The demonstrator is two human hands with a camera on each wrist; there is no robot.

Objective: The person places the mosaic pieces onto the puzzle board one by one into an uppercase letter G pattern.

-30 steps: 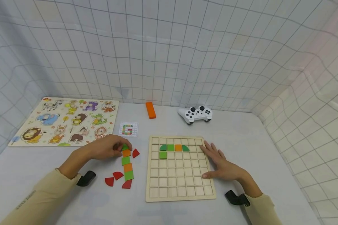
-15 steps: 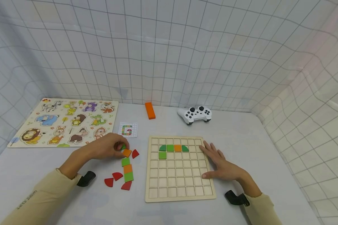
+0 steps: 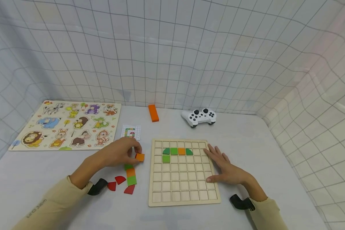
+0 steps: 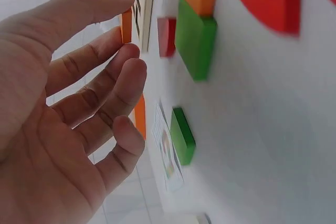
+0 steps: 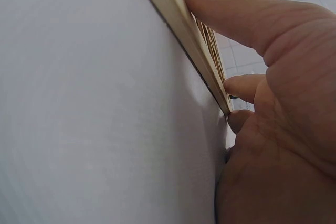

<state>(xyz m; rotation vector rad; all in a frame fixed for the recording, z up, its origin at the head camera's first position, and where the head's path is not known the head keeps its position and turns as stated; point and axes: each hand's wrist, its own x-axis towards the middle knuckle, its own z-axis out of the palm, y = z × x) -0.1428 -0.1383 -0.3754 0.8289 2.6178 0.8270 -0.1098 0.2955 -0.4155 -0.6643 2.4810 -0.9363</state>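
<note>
Gap between orange tile (image 3: 140, 157) and board edge (image 3: 152, 172)

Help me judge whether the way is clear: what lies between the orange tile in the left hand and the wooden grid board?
Only bare white tabletop shows between the orange tile and the wooden grid board, in the head view.

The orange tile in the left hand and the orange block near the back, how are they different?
The orange tile is a small square, while the orange block is a bigger, longer bar. The left hand pinches the orange tile between thumb and finger, but the orange block lies on the table with no hand touching it. Both are orange.
</note>
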